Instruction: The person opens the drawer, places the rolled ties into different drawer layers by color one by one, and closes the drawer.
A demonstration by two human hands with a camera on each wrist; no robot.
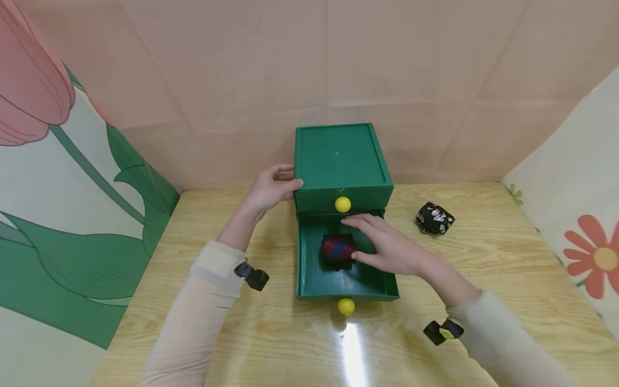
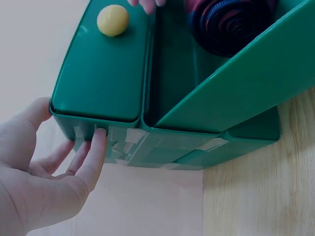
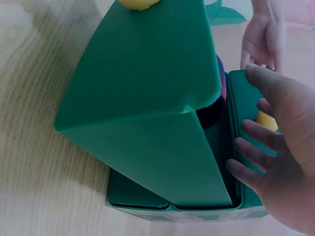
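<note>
1. Green drawer box [image 1: 338, 156], 2 tiers, on the wooden table [image 1: 483, 279] against the rear wall; upper drawer [image 1: 343, 198] shut, lower drawer [image 1: 309, 269] pulled out toward the person. Each front has a yellow knob.
2. Left hand [image 1: 271, 188]: fingers straight, relaxed, resting on the box's left side near the top corner; grips nothing. Left wrist view: fingertips [image 2: 98, 137] touch the taped side wall.
3. Right hand [image 1: 387, 244]: fingers extended, over the open lower drawer, thumb touching the rolled cloth; no grip seen.
4. Red/blue rolled cloth [image 1: 337, 248]: inside lower drawer, approx. centre, just left of the right hand.
5. Black/white patterned bundle [image 1: 434, 217]: on the table, right of the box, apart from both hands.
</note>
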